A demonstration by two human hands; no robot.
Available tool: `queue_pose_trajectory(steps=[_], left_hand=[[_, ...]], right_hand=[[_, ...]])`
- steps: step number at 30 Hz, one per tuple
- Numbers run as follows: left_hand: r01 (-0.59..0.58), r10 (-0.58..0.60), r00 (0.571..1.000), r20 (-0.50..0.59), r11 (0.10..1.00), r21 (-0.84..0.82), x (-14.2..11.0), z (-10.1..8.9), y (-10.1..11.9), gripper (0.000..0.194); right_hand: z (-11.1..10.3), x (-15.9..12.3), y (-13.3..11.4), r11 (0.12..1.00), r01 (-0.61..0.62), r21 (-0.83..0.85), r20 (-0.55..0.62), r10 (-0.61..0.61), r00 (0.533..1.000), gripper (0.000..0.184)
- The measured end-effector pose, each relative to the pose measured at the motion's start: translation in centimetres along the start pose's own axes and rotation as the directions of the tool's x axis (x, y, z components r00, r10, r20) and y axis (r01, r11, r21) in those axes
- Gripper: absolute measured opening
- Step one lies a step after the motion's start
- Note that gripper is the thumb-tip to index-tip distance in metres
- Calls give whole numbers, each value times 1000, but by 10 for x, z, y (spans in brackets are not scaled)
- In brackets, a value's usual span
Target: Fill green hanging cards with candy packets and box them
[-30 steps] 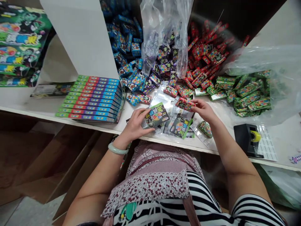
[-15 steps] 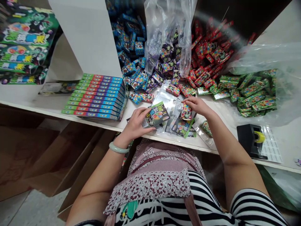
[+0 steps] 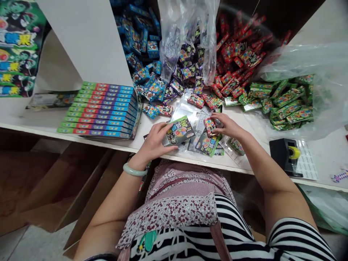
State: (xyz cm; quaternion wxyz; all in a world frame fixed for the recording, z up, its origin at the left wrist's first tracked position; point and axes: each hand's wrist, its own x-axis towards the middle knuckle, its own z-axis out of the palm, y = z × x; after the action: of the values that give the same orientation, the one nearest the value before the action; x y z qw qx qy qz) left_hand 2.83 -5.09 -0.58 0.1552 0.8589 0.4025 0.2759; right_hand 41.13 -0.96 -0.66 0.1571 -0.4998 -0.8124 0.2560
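Note:
My left hand (image 3: 154, 142) curves around the left end of a black-and-green printed packet (image 3: 181, 131), thumb at its lower edge and fingers at its upper edge. A small red candy box (image 3: 210, 127) is gripped in my right hand (image 3: 227, 125), with the fingers at its top and the thumb along its right side. Beneath that box lies another black-and-green packet (image 3: 207, 143), partly covered, among clear plastic sleeves (image 3: 185, 108). A green box in clear wrap (image 3: 237, 145) lies just right of them.
Behind my hands are heaps of blue boxes (image 3: 154, 88), purple boxes (image 3: 189, 70), red boxes (image 3: 231, 85) and bagged green boxes (image 3: 292, 105). A display carton (image 3: 99, 110) filled with coloured rows stands left. A black tape dispenser (image 3: 282, 156) sits right, near the table's front edge (image 3: 244, 168).
The camera view has shifted slightly. My right thumb has come to the red box's side, and the box has tilted and moved a little left. My left hand still holds the packet.

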Motion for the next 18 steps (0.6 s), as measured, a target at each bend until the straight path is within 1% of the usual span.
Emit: queue_pose_trajectory(steps=[2,3,6,7,8,9,11,12,13,14,16,18], left_hand=[[-14,14,1000,-4,1000,4,2,0,2,89],[-20,20,1000,-5,1000,9,2,0,3,89],[-33,33,999,-5,999,25,2,-2,4,88],[-33,33,999,-4,999,26,2,-3,4,88],[-28,28,1000,1,999,24,2,-4,3,89],[-19,19,1000,10,1000,19,2,-4,3,89],[-3,2,999,36,1000,4,3,-4,4,88],[0,0,999,49,1000,-6,4,-3,5,88],[-2,3,998,60,1000,-18,4,-3,6,88],[-7,9,998,68,1000,-30,5,-2,6,88],[-20,24,997,74,999,-48,6,-1,7,90],[-29,33,997,73,998,-53,6,0,7,91]], right_hand=[[3,8,0,1000,-13,-12,12,14,1000,65],[5,11,0,1000,-22,-16,6,22,1000,63],[6,12,-1,999,-47,-19,-77,46,996,44],[5,9,-1,999,-39,-15,-95,37,995,43],[4,6,-2,1000,-23,-13,-95,22,995,46],[3,2,-2,1000,-4,-16,-73,2,997,54],[1,-4,-4,999,24,-38,18,-24,1000,77],[0,-6,-6,998,24,-56,62,-21,998,83],[-2,-8,-9,997,19,-71,90,-13,996,83],[-3,-10,-13,997,18,-73,94,-11,996,80],[-9,-13,-26,999,43,-24,23,-42,999,70],[-17,-18,-44,992,117,49,-66,-114,991,67]])
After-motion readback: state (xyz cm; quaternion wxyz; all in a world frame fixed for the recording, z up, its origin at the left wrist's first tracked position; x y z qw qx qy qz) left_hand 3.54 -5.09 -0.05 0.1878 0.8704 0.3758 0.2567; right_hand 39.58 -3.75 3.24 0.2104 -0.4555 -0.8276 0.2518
